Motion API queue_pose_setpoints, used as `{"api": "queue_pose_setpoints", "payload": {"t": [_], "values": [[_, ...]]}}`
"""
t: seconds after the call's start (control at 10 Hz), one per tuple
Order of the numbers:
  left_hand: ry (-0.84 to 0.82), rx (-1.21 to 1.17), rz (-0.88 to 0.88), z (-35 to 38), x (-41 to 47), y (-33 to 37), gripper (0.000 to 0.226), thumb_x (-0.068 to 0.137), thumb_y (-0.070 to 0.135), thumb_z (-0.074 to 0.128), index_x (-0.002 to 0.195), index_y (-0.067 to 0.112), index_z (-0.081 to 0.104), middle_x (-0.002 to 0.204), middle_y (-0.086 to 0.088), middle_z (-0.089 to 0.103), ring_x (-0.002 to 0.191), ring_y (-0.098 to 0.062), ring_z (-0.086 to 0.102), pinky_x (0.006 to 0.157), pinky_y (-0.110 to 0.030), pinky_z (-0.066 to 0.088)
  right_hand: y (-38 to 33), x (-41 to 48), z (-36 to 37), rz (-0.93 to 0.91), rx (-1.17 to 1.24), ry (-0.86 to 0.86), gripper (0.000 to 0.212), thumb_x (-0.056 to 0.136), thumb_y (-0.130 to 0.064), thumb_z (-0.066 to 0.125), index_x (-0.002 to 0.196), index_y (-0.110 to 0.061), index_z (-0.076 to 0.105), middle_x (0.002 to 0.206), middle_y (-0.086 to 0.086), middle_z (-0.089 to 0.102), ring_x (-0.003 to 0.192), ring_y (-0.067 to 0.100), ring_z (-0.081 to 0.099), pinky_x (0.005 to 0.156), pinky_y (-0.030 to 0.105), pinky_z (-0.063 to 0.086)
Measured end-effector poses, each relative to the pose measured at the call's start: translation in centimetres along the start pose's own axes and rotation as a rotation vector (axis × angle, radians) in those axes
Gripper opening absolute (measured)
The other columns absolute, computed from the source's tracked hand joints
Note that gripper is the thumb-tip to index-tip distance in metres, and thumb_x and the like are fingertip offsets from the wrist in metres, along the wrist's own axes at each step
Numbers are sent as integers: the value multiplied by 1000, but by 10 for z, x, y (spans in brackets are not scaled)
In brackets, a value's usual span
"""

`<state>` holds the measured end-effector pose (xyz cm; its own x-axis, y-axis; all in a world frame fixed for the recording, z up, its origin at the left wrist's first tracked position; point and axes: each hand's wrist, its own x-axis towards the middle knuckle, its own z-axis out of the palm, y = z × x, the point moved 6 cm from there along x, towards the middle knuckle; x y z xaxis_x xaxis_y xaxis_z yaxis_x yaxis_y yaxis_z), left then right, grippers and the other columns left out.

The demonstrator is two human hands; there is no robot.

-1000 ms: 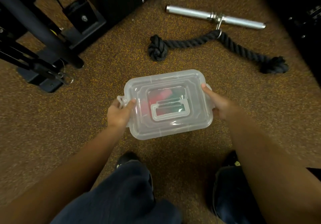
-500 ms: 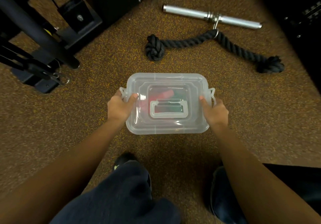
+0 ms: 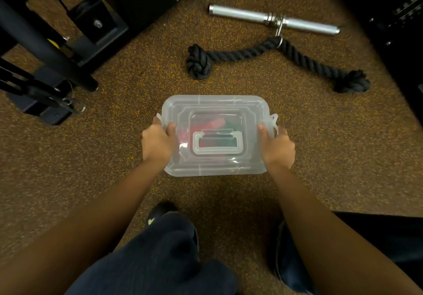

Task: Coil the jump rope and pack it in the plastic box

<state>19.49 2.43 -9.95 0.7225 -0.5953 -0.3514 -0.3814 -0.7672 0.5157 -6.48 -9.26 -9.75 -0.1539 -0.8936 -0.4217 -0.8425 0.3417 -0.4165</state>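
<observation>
A clear plastic box [image 3: 215,104] with its lid on sits square in front of me over the brown speckled floor. Through the lid I make out blurred red and dark green shapes, the jump rope [image 3: 211,125], inside. A flat handle lies folded on the lid. My left hand [image 3: 158,143] grips the box's left end, thumb on the lid. My right hand [image 3: 278,148] grips the right end by its side latch, thumb on the lid.
A thick black knotted rope [image 3: 274,59] clipped to a silver bar [image 3: 272,20] lies on the floor beyond the box. Black gym machine frames [image 3: 45,50] stand at the left and far right. My knees and shoes are below the box.
The box has turned from tilted to square with me. My right hand slid from the far right corner back to the right side. The left hand kept its hold.
</observation>
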Motion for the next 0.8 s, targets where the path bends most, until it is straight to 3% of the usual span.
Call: {"api": "queue_pose_setpoints", "payload": {"t": [0.2,0.4,0.6,0.7,0.8], "values": [[-9,57,-25,3,-2,-1,43,95,28,42,124,-4,42,105,-30,63,99,-44,59,78,-45,48,-1,-3,0,5,-48,28,64,91,-51,44,138,-9,36,123,21,60,115,39,55,88,44,46],[-28,68,-23,4,0,-1,44,95,29,42,123,-4,42,106,-30,62,100,-45,59,80,-46,48,-4,-5,2,3,6,75,48,92,-43,47,124,-7,47,111,22,65,105,41,60,81,43,47],[-44,53,-50,2,-2,-3,46,94,29,42,127,-3,40,109,-30,61,103,-44,57,80,-45,47,-5,-8,7,-12,-3,81,50,94,-43,42,129,-7,41,116,21,62,105,40,59,74,40,45],[-87,10,-80,7,3,-7,52,94,27,43,134,-4,32,125,-28,54,114,-42,53,89,-42,44,-7,-7,11,-40,46,88,49,95,-38,41,129,-3,38,124,20,55,111,38,54,79,42,45],[-95,44,-6,4,1,8,70,93,26,44,145,1,4,154,-22,13,141,-39,16,114,-46,21,-11,-4,7,-60,97,105,49,95,-33,42,133,-2,37,132,18,48,121,35,47,93,44,43]]}}
